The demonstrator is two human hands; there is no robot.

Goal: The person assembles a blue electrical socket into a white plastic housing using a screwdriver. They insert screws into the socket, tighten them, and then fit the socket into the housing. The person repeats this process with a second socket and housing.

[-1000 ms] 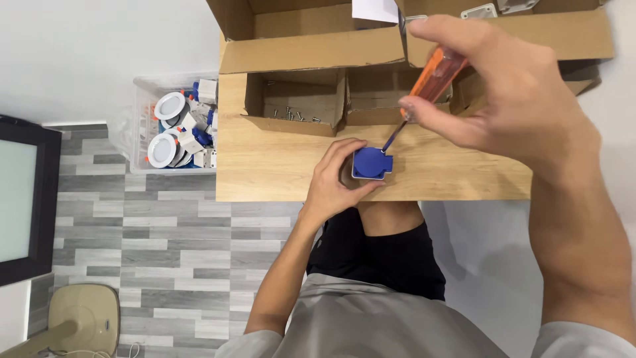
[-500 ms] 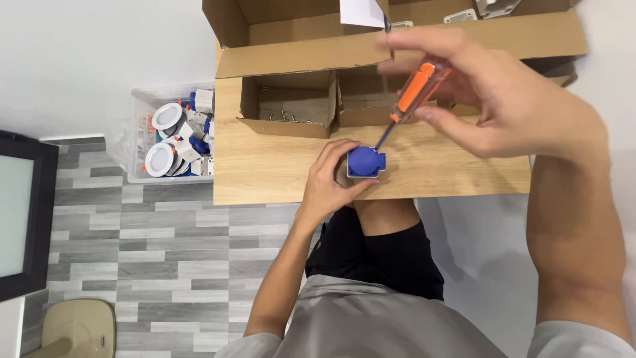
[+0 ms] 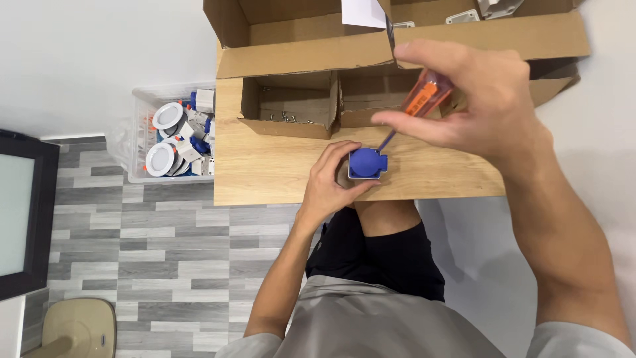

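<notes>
A small blue socket-like part (image 3: 366, 163) rests on the wooden table (image 3: 271, 172) near its front edge. My left hand (image 3: 330, 179) grips this part from the left side and holds it on the tabletop. My right hand (image 3: 474, 99) holds an orange-handled screwdriver (image 3: 424, 99) tilted down, with its thin shaft reaching the top of the blue part. The tip itself is too small to make out.
Small open cardboard boxes (image 3: 289, 106) with screws stand behind the part, and larger cardboard boxes (image 3: 305, 33) beyond them. A clear plastic bin (image 3: 173, 136) of round white fittings sits left of the table. A dark panel (image 3: 23, 212) and a beige stool (image 3: 79, 328) stand on the grey floor.
My right hand with the screwdriver has shifted slightly lower in view and the shaft stays on the blue part. My left hand keeps its grip in the same place.
</notes>
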